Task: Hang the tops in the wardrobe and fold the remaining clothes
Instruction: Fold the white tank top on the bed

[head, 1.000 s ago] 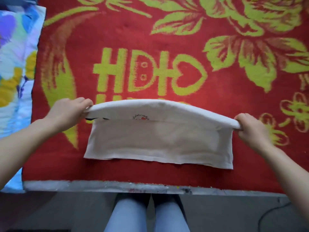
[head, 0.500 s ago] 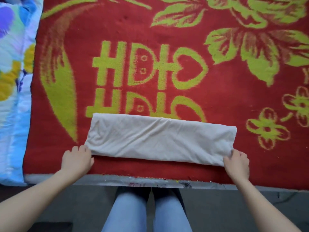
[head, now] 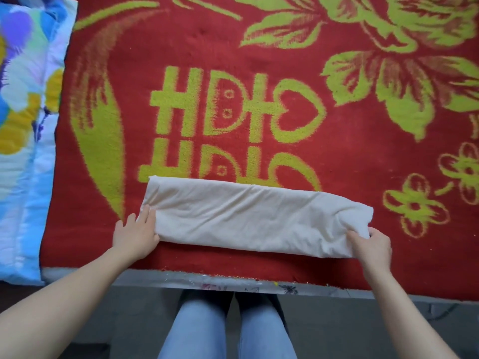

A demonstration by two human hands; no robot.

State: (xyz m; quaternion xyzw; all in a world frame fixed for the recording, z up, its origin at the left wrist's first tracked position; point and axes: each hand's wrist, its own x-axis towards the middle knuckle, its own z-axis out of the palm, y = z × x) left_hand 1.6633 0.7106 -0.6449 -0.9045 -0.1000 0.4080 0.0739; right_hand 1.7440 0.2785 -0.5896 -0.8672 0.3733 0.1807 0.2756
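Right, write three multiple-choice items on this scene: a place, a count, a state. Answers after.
1. Where does the cream fabric garment lie? A on the floor; B near the front edge of the red plush blanket with yellow-green flowers; C over the person's knees.
2. How many hands touch it? A none; B one; C two.
3. What is its state? A spread out flat; B on a hanger; C folded into a long narrow band.
Answers: 1 B: it rests just inside the blanket's near edge. 2 C: the left hand is at its left end, the right hand pinches its right corner. 3 C: it shows as one narrow layered band.
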